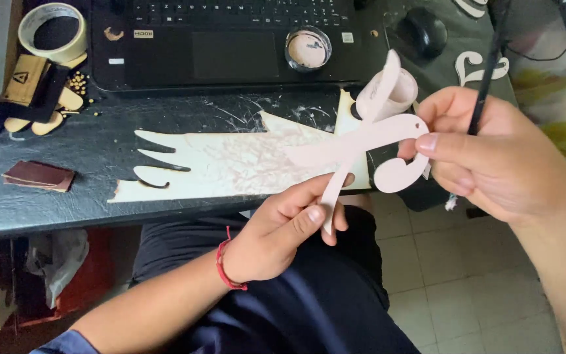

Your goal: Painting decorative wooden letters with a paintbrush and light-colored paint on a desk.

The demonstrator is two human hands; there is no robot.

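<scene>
Pale pink paint is covering a thin cutout (361, 141) with curling ends, and the person is holding it up in the air above their lap, just in front of the near edge of the dark table (47, 203). The left hand (283, 229) is pinching the cutout's lower stem between thumb and curled fingers, fingers closed on it from below. The right hand (486, 154) is closing on the upper right end of the same cutout, near its small hole and curl, while also gripping a thin dark brush handle (486, 72) that is sticking up and away from the palm; the brush tip is hidden behind the hand. The cutout's long axis is running from lower left at the left hand up to the right toward the right hand, so both hands are touching it, one at each end. Behind it on the table a larger unpainted board cutout with pointed fingers (230, 164) is lying flat, its edge hanging close to the table's rim. A small cup (391, 92) is standing just beyond the held piece, and a round dish of pinkish paint (308, 49) is sitting on a black laptop (230, 39). A roll of tape (52, 29) is lying well apart at the far left. Open room is lying to the right, over the tiled floor (479, 295).
</scene>
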